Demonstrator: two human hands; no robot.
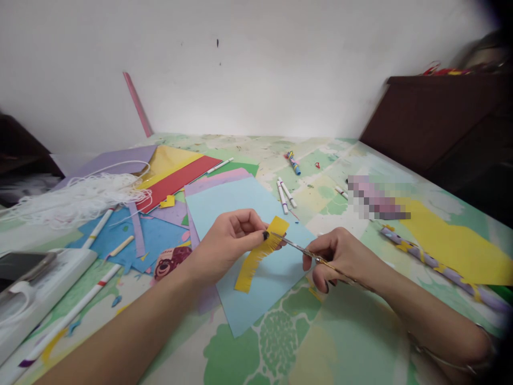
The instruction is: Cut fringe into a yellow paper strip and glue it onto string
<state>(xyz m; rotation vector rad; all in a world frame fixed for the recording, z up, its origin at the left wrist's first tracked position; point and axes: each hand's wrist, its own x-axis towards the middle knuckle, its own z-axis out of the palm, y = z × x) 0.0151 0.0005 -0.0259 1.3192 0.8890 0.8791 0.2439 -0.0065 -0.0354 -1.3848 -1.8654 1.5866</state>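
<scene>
A yellow paper strip [253, 263], fringed with short cuts along its right edge, is pinched near its upper end by my left hand [236, 235]. My right hand [334, 256] is closed around a pair of scissors [300, 248], whose blades reach left to the strip's fringed edge. Whether the blades are parted cannot be made out. Beneath both hands lies a light blue sheet of paper [264, 307], with pink and purple sheets showing under its left side.
White string [92, 198] is heaped at the left beside red paper [180, 184] and blue paper [160, 230]. A power strip [52, 294] carries a phone [24, 264]. Markers [282, 197] lie beyond the sheet. Yellow paper [452, 240] and a decorated purple roll [436, 264] lie right.
</scene>
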